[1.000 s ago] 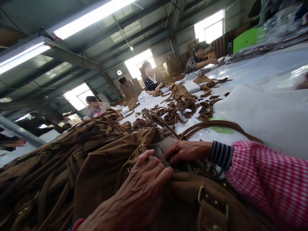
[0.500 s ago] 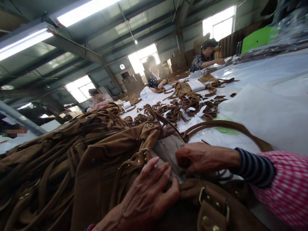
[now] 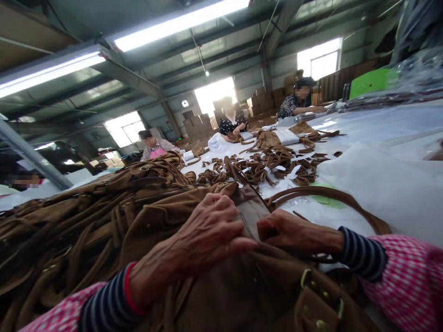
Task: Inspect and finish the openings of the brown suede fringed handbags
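Note:
A brown bag (image 3: 221,295) with brass buckles lies in front of me, its mouth open on a grey lining (image 3: 254,210) with a zip. My left hand (image 3: 214,226) reaches across the bag, its fingers curled down at the mouth and the thumb stretched toward the right; its fingertips are hidden. At the right side of the opening, my right hand (image 3: 289,230) is closed on the bag's edge by the lining. A brown handle (image 3: 332,193) arches up behind my right hand.
A heap of similar brown bags (image 3: 86,226) fills the left. Beyond lie bundled brown straps (image 3: 266,166) with white tags, on the white-covered table (image 3: 367,180). Several co-workers sit around it, one person (image 3: 233,122) in a dotted top. Plastic-wrapped goods (image 3: 398,99) lie far right.
My left hand has moved up and forward over the bag's mouth, its fingers now more curled, and its sleeve has come into view. My right hand stays by the lining. The view has tilted upward.

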`<move>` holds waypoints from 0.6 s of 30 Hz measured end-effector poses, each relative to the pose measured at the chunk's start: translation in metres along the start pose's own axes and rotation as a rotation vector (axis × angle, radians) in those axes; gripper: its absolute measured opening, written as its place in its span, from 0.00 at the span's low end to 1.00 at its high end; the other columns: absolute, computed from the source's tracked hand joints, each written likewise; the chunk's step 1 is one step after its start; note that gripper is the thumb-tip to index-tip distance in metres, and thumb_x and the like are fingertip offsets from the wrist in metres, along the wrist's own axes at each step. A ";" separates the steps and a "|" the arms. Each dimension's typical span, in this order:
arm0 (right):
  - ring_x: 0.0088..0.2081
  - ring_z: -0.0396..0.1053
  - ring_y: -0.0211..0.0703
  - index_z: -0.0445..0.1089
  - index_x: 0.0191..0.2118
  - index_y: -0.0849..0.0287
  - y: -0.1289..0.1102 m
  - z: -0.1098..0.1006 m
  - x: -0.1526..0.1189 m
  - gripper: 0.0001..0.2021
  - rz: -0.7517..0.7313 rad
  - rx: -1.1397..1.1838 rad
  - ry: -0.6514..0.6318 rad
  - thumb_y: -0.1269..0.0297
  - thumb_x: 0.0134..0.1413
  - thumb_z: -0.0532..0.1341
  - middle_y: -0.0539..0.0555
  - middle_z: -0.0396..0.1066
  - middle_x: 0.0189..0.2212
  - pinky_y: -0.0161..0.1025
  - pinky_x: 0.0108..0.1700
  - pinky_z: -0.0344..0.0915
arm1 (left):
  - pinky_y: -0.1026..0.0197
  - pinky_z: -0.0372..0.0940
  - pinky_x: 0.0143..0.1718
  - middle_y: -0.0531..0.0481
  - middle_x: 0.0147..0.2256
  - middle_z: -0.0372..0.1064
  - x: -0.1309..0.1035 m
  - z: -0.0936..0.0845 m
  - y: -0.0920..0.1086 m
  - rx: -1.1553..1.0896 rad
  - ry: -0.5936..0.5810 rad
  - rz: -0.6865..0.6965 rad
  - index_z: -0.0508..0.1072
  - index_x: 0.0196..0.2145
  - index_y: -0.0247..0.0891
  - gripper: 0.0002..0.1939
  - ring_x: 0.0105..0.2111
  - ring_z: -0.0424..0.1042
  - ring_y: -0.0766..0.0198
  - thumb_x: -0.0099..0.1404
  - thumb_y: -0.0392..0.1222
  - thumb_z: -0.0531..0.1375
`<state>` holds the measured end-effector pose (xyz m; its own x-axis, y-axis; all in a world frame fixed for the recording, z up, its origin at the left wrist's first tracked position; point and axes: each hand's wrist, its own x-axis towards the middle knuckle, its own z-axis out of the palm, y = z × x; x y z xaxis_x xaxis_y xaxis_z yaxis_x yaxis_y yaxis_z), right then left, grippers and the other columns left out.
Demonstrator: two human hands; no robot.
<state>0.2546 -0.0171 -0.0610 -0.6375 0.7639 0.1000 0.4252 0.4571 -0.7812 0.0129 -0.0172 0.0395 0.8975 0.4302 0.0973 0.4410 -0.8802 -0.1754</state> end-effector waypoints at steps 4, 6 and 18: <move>0.25 0.57 0.34 0.65 0.29 0.59 -0.005 0.002 0.014 0.06 -0.012 -0.291 0.130 0.69 0.57 0.59 0.45 0.60 0.22 0.34 0.27 0.49 | 0.58 0.54 0.38 0.53 0.23 0.61 0.019 0.008 -0.024 -0.084 -0.010 -0.162 0.69 0.22 0.37 0.30 0.28 0.60 0.64 0.78 0.54 0.48; 0.27 0.63 0.38 0.68 0.34 0.60 -0.007 0.003 0.033 0.02 0.039 -0.478 0.165 0.71 0.58 0.59 0.49 0.68 0.26 0.35 0.30 0.51 | 0.60 0.49 0.30 0.56 0.19 0.51 0.018 0.024 -0.028 -0.298 -0.057 -0.272 0.62 0.18 0.36 0.31 0.22 0.52 0.68 0.76 0.55 0.49; 0.32 0.74 0.43 0.67 0.46 0.61 0.019 0.032 0.082 0.07 -0.083 -0.874 0.474 0.67 0.71 0.52 0.57 0.73 0.37 0.36 0.26 0.57 | 0.58 0.64 0.45 0.49 0.40 0.75 0.023 0.051 -0.047 -0.203 0.055 -0.434 0.78 0.41 0.42 0.13 0.44 0.72 0.57 0.60 0.33 0.58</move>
<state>0.1900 0.0394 -0.0878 -0.4457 0.7301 0.5180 0.8356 0.5469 -0.0519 0.0137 0.0442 0.0005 0.6268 0.7600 0.1717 0.7588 -0.6455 0.0872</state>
